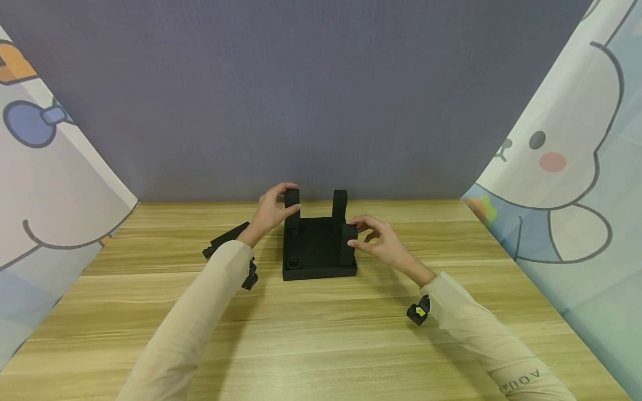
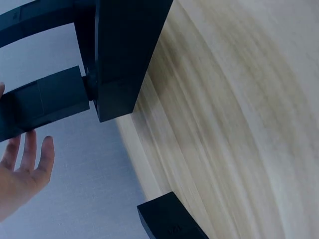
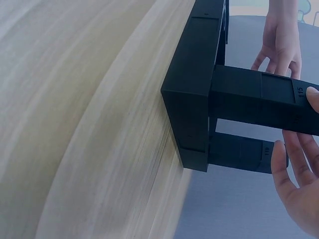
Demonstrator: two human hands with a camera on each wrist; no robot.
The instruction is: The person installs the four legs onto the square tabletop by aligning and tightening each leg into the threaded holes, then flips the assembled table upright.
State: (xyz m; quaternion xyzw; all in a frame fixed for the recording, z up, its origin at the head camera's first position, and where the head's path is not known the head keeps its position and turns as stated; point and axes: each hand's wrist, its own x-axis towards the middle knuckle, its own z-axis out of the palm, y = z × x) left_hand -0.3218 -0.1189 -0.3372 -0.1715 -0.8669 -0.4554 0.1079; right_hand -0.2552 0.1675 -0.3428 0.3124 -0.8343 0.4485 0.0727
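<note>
A black square base (image 1: 321,273) with a low rim lies flat on the wooden table, three black posts standing at its corners. My left hand (image 1: 272,209) grips the back-left post (image 1: 292,197) near its top, thumb on one side and fingers behind. In the left wrist view a narrow neck shows between this post (image 2: 50,99) and the base (image 2: 119,94). My right hand (image 1: 378,239) pinches the upper part of the front-right post (image 1: 347,250), which is marked with small raised figures. Untouched, the back-right post (image 1: 339,205) stands upright. A round socket (image 1: 294,263) shows at the front-left corner.
Another black post (image 1: 225,238) lies on the table left of the base, partly behind my left forearm. Small black devices (image 1: 418,310) sit at both wrists. A grey panel (image 1: 301,100) rises behind the table; printed cartoon cloths (image 1: 567,167) flank both sides.
</note>
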